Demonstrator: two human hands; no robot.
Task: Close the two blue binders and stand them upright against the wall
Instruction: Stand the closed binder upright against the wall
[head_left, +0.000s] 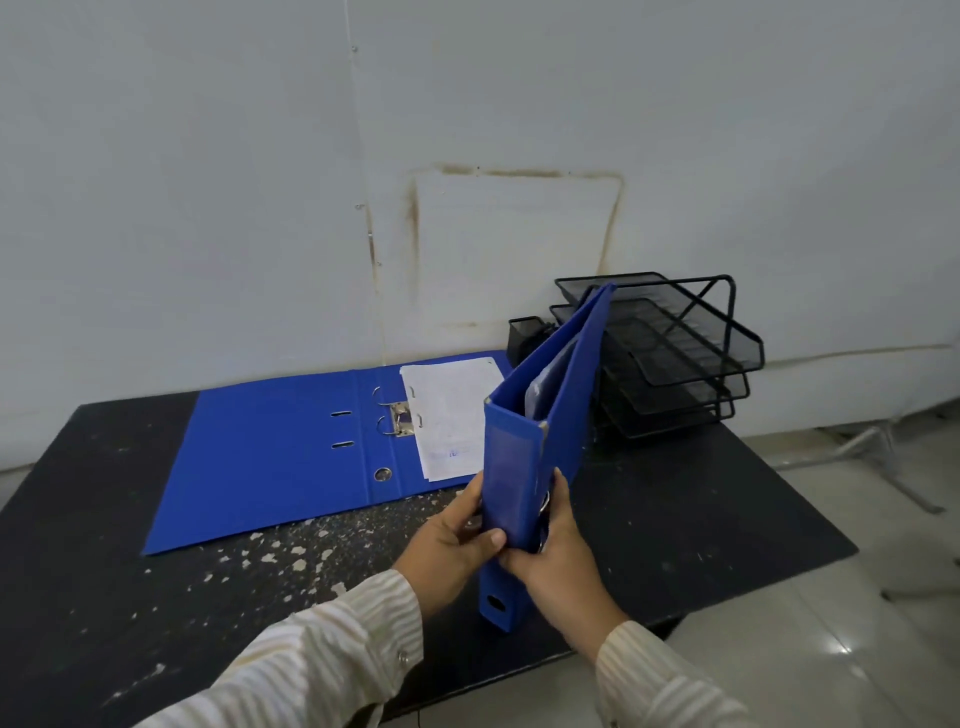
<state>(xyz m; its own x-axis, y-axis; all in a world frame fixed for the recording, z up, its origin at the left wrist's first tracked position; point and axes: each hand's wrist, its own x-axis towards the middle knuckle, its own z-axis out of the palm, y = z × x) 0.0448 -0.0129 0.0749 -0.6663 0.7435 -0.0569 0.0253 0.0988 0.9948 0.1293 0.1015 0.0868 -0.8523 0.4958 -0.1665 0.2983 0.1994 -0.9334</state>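
Both arms reach forward over the table's (675, 530) near edge. The left hand (454, 543) and right hand (558, 564) grip the held binder (511, 467) by its spine, covers almost together. The open binder (270, 457) lies flat by the wall (208, 208), just left of the trays (675, 353).

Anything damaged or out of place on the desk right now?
Black tabletop is chipped, pale flecks across its front. The wall bears a brown-stained rectangular outline. The held binder, gripped by left hand and right hand, shows a frayed spine corner. The open binder lies flat.
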